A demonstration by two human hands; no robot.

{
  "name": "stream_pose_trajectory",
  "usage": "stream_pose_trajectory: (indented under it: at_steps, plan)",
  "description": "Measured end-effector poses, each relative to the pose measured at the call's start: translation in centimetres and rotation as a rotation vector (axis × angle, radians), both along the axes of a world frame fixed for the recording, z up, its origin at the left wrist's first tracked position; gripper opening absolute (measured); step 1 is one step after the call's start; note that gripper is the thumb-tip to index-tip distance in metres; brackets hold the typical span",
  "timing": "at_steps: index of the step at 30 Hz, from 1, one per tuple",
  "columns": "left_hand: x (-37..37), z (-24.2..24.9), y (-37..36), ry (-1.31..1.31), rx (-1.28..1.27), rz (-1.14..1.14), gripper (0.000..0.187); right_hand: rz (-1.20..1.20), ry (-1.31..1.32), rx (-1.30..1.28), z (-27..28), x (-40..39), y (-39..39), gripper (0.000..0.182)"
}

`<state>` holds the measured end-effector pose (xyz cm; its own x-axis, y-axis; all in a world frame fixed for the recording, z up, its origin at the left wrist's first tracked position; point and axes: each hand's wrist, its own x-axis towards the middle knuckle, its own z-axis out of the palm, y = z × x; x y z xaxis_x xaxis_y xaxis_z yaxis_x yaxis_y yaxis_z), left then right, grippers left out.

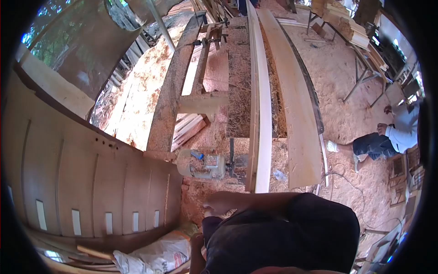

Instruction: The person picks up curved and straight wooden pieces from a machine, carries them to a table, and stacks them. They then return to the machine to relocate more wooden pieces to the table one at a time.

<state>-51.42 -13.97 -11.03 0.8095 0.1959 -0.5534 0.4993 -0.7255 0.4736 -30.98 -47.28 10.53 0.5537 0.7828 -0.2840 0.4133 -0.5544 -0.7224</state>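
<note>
My right arm crosses in front of my body, and my right hand (219,203) is at my left front with its fingers curled down. Whatever is in those fingers, if anything, is hidden. Low at my left side only a dark part of my left hand (197,240) shows; its fingers cannot be made out. Ahead of my right hand is an electric motor (200,164) beneath the sawdust-covered bench (238,91). Along the bench lie a long pale plank (262,118) on edge and a wide flat board (296,118), both apart from my hands.
A brown panel wall (73,169) stands close on my left, with a white sack (155,253) below it. Wood shavings and a cable (351,185) cover the floor at right. A seated person (383,141) is there, near a stand with stacked timber (353,32).
</note>
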Motion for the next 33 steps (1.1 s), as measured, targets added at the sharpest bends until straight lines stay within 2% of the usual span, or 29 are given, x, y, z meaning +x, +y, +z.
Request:
stream_pose_trajectory:
  at_steps: [3, 6, 9, 11, 12, 13, 14, 15, 17, 19, 21, 22, 23, 24, 25, 26, 27, 28, 30, 31, 33]
  plan:
    - [7.9, -2.4, 2.2, 0.147, -0.059, -0.378, 0.032, -0.048, 0.047, 0.046, 0.3, 1.6, 1.2, 0.037]
    - [13.5, -3.8, 3.3, 0.115, 0.052, -0.382, 0.034, -0.112, 0.143, 0.051, 0.9, 3.0, 4.0, 0.042]
    - [20.2, -5.6, 6.8, 0.016, -0.181, -0.545, 0.036, -0.226, 0.181, -0.106, -1.2, 5.6, 7.9, 0.046]
    - [23.5, -4.9, 9.5, 0.034, -0.301, -0.477, 0.035, -0.281, 0.175, -0.091, -6.1, 8.1, 10.5, 0.047]
    - [25.9, -4.4, 11.2, 0.037, -0.366, -0.448, 0.035, -0.393, 0.178, -0.139, -5.0, 9.1, 11.4, 0.047]
    - [27.5, -6.8, 14.7, 0.088, -0.364, -0.509, 0.034, -0.55, 0.047, -0.16, -7.6, 9.4, 12.6, 0.046]
    - [29.8, -9.3, 17.2, 0.131, -0.376, -0.562, 0.033, -0.517, 0.071, -0.394, -10.0, 10.1, 13.2, 0.044]
    - [31.8, -11.0, 19.5, 0.174, -0.388, -0.615, 0.032, -0.471, 0.1, -0.477, -9.9, 10.7, 13.9, 0.042]
    - [35.5, -9.0, 23.3, 0.142, 0.012, -0.781, 0.037, -0.384, 0.165, -0.627, -9.9, 11.5, 15.2, 0.04]
    - [38.6, -8.9, 27.5, 0.17, 0.114, -0.743, 0.042, -0.468, 0.126, -0.496, -10.8, 11.5, 16.1, 0.035]
    - [41.2, -10.9, 30.2, 0.058, 0.356, -0.776, 0.046, -0.548, 0.149, -0.371, -12.0, 11.5, 17.1, 0.033]
    - [42.6, -11.1, 31.0, 0.05, 0.34, -0.825, 0.044, -0.545, 0.185, -0.342, -12.8, 11.7, 17.3, 0.033]
    - [43.5, -13.5, 31.6, 0.147, 0.296, -0.677, 0.04, -0.434, 0.162, -0.354, -14.1, 11.9, 17.3, 0.035]
    - [44.2, -11.8, 32.0, -0.064, 0.278, -0.88, 0.037, -0.519, 0.264, -0.376, -10.7, 12.5, 18.2, 0.04]
    - [44.3, -10.4, 31.6, -0.167, 0.144, -0.819, 0.034, -0.497, 0.262, -0.402, -11.2, 12.6, 18.3, 0.047]
    - [44.7, -10.9, 30.8, -0.265, 0.323, -0.942, 0.032, -0.478, 0.302, -0.453, -11.5, 12.8, 18.5, 0.053]
    - [44.3, -8.3, 29.3, -0.258, 0.178, -0.816, 0.032, -0.45, 0.258, -0.425, -12.4, 12.6, 18.0, 0.053]
    - [43.9, -9.3, 28.8, -0.25, 0.178, -0.812, 0.034, -0.465, 0.24, -0.399, -12.9, 12.3, 17.5, 0.053]
    - [40.9, -2.3, 24.6, -0.203, -0.125, -0.395, 0.036, -0.465, 0.14, -0.375, -14.1, 11.9, 16.1, 0.053]
    - [39.9, -1.4, 23.6, -0.145, -0.114, -0.436, 0.036, -0.501, 0.256, -0.379, -14.1, 12.0, 15.3, 0.054]
    - [38.4, -0.6, 22.0, -0.036, -0.104, -0.527, 0.035, -0.595, 0.252, -0.405, -14.6, 11.1, 13.8, 0.052]
